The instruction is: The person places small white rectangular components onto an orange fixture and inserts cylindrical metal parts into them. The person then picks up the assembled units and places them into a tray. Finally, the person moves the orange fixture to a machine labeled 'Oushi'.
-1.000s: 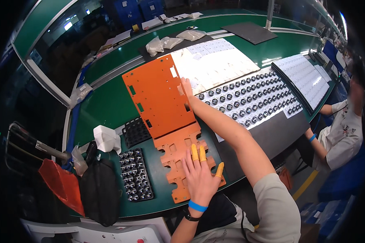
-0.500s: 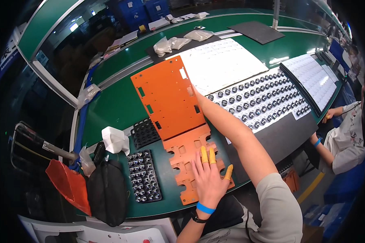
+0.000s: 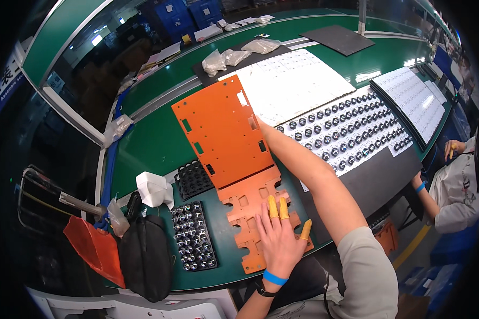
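Observation:
My left hand [image 3: 282, 242] lies flat with fingers spread on the lower orange plate [image 3: 250, 223], which has notched edges and square cutouts. Yellow finger cots cover three of its digits; a blue band circles the wrist. Hinged to the far end of that plate, an orange panel [image 3: 221, 133] with holes and slots stands raised. My right arm reaches behind the panel's right edge. Only part of my right hand [image 3: 263, 127] shows there; its fingers are hidden by the panel, so their grip is unclear.
Left of the plate are a black tray of lens-like round parts [image 3: 194, 234], a black tray [image 3: 194, 178], a white foam piece [image 3: 153, 187] and a black bag [image 3: 145, 255]. Rightward lie a white board [image 3: 298, 82], a board with rows of black parts [image 3: 351, 133] and a co-worker's arm [image 3: 427, 196].
The view has shifted slightly, moving the near bench things a little right and down. My hands keep their places on the plate and behind the panel. The co-worker's far hand has moved.

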The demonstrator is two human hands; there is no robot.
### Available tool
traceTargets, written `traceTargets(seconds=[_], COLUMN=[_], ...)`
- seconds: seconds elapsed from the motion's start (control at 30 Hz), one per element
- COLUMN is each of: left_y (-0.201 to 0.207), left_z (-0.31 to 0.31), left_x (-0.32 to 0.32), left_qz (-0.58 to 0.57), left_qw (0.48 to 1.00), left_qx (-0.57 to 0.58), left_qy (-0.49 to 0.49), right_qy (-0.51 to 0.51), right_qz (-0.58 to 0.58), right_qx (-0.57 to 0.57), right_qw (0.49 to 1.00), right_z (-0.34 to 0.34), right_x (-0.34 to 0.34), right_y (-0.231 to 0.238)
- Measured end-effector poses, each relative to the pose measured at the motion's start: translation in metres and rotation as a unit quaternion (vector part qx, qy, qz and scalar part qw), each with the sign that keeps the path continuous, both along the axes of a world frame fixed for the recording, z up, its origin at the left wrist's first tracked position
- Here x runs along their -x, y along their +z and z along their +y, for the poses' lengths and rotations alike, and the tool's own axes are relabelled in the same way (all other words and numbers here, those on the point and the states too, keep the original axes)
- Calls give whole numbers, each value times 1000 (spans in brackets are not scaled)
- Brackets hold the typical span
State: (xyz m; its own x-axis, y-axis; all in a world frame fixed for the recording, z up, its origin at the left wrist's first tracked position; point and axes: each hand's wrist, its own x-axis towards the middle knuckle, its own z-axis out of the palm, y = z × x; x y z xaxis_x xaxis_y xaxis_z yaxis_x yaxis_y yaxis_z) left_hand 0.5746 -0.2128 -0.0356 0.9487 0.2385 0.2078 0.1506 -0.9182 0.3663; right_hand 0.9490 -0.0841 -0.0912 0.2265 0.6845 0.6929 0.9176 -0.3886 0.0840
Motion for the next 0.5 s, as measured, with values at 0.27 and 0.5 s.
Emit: traceTargets(seconds=[0.27,0.5], left_y=[-3,-5], left_z=[-1,-2], left_x=[0,0], left_qz=[-18,-23], left_qw=[1000,1000], left_qx=[1,-9], left_qy=[6,14], right_qy=[-26,-94], right_qz=[-40,6], right_qx=[119,219], right_qw=[992,971], right_z=[-53,-86], right_x=[-13,-22], right_y=[51,22])
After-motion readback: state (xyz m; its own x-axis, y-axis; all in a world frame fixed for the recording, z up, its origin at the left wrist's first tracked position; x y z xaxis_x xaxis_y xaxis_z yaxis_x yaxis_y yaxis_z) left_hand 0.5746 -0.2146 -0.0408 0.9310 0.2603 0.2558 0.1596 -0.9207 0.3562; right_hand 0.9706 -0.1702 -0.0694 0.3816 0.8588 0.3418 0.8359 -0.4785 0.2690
